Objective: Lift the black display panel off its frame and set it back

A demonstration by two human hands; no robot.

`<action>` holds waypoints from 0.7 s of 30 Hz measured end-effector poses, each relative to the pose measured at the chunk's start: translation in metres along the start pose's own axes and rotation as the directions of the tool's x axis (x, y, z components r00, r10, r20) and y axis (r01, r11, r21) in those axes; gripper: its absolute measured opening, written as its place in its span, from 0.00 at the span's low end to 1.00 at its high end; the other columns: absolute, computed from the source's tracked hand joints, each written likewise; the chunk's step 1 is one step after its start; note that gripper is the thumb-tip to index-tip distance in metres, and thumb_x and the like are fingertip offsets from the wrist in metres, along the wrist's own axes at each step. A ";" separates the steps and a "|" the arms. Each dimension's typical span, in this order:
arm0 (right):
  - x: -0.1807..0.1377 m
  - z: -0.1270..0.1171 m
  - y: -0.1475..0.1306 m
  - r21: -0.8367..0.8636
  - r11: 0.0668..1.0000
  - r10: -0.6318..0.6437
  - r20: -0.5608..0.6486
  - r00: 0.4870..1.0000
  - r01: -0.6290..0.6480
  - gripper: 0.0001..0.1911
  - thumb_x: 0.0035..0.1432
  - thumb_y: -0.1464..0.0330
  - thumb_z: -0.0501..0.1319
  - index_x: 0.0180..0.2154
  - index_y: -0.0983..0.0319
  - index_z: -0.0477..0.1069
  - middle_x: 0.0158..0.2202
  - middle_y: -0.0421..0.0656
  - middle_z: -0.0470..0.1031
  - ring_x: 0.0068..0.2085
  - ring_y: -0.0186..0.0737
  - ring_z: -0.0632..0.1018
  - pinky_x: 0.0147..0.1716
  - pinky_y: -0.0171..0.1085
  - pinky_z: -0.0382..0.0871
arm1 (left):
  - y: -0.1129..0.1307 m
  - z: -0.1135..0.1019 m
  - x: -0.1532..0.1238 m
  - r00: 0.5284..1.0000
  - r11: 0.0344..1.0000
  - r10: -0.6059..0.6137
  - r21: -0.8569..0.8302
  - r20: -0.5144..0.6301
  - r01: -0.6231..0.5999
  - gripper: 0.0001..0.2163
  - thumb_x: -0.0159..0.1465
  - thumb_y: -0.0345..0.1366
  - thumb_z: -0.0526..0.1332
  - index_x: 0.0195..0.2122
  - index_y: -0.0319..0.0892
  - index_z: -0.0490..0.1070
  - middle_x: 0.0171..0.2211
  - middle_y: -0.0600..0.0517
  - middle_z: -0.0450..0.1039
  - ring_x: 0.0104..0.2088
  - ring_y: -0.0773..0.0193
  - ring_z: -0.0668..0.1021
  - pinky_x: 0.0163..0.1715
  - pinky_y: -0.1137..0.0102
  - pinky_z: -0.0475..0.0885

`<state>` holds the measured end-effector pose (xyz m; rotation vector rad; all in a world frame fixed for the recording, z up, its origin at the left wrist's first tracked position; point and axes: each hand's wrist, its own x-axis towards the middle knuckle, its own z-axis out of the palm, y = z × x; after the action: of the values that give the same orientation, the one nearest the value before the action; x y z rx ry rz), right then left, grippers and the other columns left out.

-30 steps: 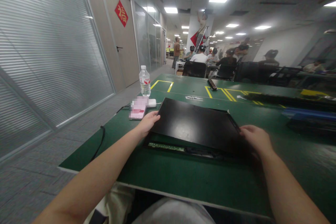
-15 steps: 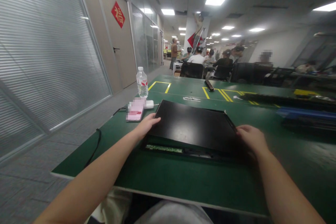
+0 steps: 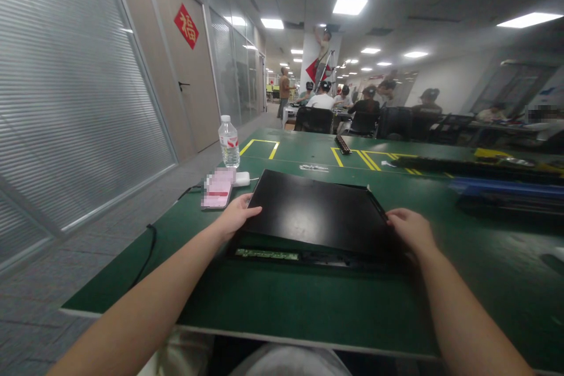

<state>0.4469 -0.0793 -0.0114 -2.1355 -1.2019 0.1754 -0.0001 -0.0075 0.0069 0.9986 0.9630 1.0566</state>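
Note:
A flat black panel lies in front of me on the green table, its near edge raised a little above a dark base where a green circuit strip shows. My left hand grips the panel's left edge with fingers curled round it. My right hand holds the panel's right edge, fingers closed on it.
A water bottle, a pink phone and a white charger sit at the table's left. Dark long parts and a blue strip lie to the right. Several people sit at desks behind; a cable hangs off the left edge.
The view has shifted slightly to the right and the panel's near edge sits a little lower. Both hands keep their hold on the panel's edges.

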 end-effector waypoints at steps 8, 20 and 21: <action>0.001 0.001 0.002 -0.032 0.999 -0.003 0.015 1.000 0.004 0.14 0.51 0.63 0.58 0.35 0.58 0.80 0.32 0.43 0.82 0.38 0.46 0.79 0.34 0.39 0.66 | 0.001 0.000 -0.001 1.000 1.000 0.001 0.009 -0.013 -0.001 0.27 0.49 0.22 0.72 0.50 0.39 0.68 0.36 0.46 0.83 0.35 0.55 0.85 0.38 0.64 0.80; 0.001 0.003 0.002 -0.026 1.000 -0.014 0.011 1.000 0.014 0.13 0.52 0.64 0.58 0.34 0.58 0.80 0.33 0.43 0.82 0.38 0.45 0.79 0.35 0.38 0.66 | 0.002 0.001 -0.002 0.999 1.000 -0.014 0.010 -0.033 0.015 0.26 0.49 0.22 0.72 0.49 0.39 0.68 0.35 0.47 0.82 0.32 0.55 0.84 0.37 0.62 0.80; 0.001 0.003 0.002 -0.019 1.000 -0.010 0.014 1.000 0.010 0.13 0.52 0.64 0.58 0.34 0.58 0.80 0.32 0.43 0.82 0.38 0.45 0.79 0.35 0.38 0.66 | 0.003 0.001 -0.003 0.999 1.000 -0.018 0.008 -0.039 0.018 0.26 0.49 0.22 0.71 0.49 0.39 0.68 0.34 0.47 0.82 0.32 0.56 0.84 0.37 0.62 0.80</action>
<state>0.4474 -0.0779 -0.0147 -2.1478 -1.2268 0.1747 -0.0002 -0.0100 0.0100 0.9777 1.0067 1.0609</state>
